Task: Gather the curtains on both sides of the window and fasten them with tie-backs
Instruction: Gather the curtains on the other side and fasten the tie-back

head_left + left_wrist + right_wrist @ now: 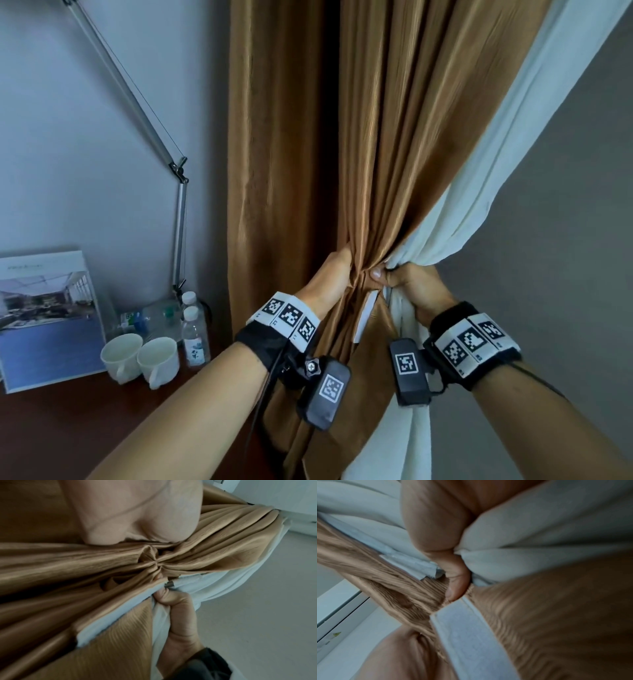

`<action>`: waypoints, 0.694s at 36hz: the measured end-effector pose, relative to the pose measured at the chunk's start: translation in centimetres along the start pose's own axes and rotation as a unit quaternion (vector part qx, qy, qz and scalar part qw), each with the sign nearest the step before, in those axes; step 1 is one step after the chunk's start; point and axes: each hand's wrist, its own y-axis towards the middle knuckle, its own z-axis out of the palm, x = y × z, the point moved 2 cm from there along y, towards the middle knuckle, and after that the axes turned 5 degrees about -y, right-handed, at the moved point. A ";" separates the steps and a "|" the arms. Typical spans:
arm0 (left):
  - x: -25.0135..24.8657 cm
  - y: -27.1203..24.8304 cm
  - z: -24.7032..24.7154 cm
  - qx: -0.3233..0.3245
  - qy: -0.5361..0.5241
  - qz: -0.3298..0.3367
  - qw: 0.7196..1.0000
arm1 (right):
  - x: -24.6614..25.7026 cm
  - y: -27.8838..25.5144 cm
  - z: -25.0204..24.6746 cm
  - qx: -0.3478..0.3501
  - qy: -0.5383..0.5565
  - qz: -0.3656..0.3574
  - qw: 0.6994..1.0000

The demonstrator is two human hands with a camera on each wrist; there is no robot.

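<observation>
Brown curtain (291, 154): our landmark, hanging in long folds, pinched to a narrow waist at its middle. Our left hand (330, 277) clenches that waist from the left, fingers wrapped into the folds; our right hand (409, 286) clutches it from the right, thumb (457, 585) pressed on the gathered pleats. White lining (507, 164): right of the curtain, sweeping down into our right hand's hold and trailing below it. White strip (364, 315): just under the waist, lying against the brown cloth; whether it is a tie-back we cannot tell. Left of the curtain: wooden table (61, 428), two white cups (140, 356), water bottles (195, 335), a standing picture card (48, 318), a silver lamp arm (180, 233) against the wall.
</observation>
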 end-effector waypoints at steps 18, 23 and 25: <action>0.5 -2.1 -0.4 -0.172 0.089 0.203 0.960 | -0.2 0.3 -0.8 0.040 0.061 -0.008 0.997; 1.0 0.9 -4.3 -0.183 -0.010 0.104 0.978 | 0.0 0.6 -1.7 0.034 0.034 0.014 0.999; 0.5 2.6 -5.0 -0.125 -0.060 0.033 0.990 | 0.1 0.6 -1.6 0.050 0.022 0.021 0.998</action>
